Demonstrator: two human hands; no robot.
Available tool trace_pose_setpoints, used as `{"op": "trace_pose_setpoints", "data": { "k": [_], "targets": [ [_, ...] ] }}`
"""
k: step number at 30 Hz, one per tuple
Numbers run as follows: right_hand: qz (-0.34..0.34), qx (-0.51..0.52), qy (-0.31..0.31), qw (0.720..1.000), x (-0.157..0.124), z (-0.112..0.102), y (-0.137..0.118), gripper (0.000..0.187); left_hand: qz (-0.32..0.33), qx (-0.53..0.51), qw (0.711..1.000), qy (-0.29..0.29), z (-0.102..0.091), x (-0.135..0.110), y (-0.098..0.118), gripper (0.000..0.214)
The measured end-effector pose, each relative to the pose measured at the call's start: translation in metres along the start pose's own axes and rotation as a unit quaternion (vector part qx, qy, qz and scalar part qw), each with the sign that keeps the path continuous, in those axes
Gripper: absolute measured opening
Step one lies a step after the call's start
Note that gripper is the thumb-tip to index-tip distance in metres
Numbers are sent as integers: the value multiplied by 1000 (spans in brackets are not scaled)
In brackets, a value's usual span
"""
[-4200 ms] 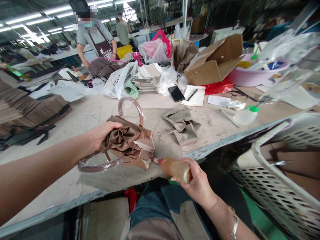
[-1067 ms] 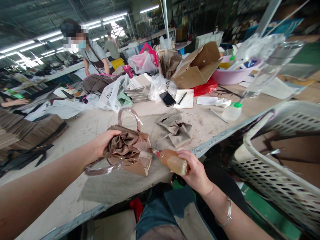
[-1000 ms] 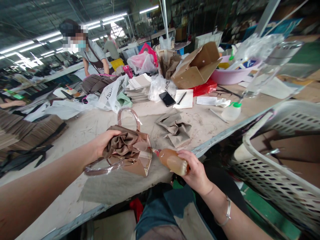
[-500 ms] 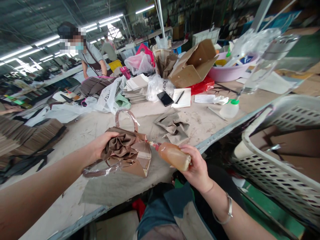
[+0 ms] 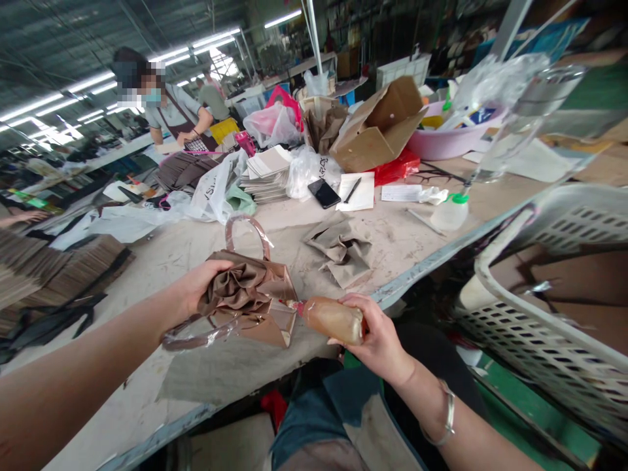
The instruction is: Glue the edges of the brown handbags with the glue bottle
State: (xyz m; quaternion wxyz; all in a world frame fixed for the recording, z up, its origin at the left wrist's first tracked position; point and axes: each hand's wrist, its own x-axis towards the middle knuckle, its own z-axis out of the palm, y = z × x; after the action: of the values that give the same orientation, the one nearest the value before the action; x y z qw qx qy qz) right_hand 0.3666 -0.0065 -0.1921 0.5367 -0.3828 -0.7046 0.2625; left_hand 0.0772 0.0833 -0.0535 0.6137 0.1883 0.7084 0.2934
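Pale and scuffed, the worktable (image 5: 147, 252) runs back toward a co-worker (image 5: 174, 118) at its far side. Close to the near edge lies a brown bag (image 5: 277, 329), its open mouth turned toward the right hand (image 5: 377, 337) and its film-wrapped handle (image 5: 265, 241) standing up behind. The left hand (image 5: 203, 282) grips the bunched lining (image 5: 238, 286) at the bag's mouth; the right is closed round an amber bottle (image 5: 333, 319), held tilted with its red nozzle at the bag's side panel. Whether the tip touches is too small to tell. This looks like liquid being applied along the inner edge, and the move calls for a steady nozzle, with the lining kept clear. Space is tightest toward the lap, where the tabletop ends just beside the bottle, and a white basket (image 5: 484, 263) limits the right forearm's outward swing. Beyond the bag, a crumpled cloth piece (image 5: 343, 252) lies apart, leaving some bare tabletop before the phone (image 5: 324, 194).
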Motion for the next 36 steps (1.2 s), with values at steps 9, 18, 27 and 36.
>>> {"op": "trace_pose_setpoints", "data": {
  "k": [9, 18, 27, 36],
  "targets": [
    [21, 20, 90, 995, 9, -1, 2, 58, 7, 45, 999, -2, 2, -2, 1, 26],
    [49, 107, 150, 982, 17, 5, 1, 57, 5, 37, 999, -21, -3, 2, 2, 27],
    [80, 148, 161, 973, 16, 5, 0, 55, 16, 42, 999, -12, 9, -7, 3, 28],
    [104, 92, 110, 984, 8, -1, 3, 56, 24, 36, 999, -20, 8, -5, 2, 28]
  ]
}}
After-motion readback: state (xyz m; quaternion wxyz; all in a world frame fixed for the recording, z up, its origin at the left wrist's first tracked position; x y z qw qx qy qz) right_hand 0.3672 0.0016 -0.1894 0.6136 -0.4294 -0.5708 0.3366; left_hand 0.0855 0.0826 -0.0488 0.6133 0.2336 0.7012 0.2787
